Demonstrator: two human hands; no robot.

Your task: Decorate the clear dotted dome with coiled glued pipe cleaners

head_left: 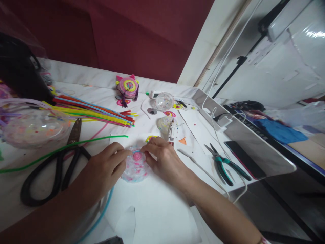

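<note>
Pinching blue-edged pink coil [137, 156] atop clear dome [134, 174] with left grip [109, 166] and right grip [165, 157]. Might slip off-centre if pressed unevenly.

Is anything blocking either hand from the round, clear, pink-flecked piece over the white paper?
Nothing visible: the left hand and right hand are both at the round piece, one on each side of its pink centre.

A white table [99, 93] has big black scissors [59, 166], green pliers [218, 158], bright fuzzy sticks [99, 111] and paper [162, 210] on it
</note>
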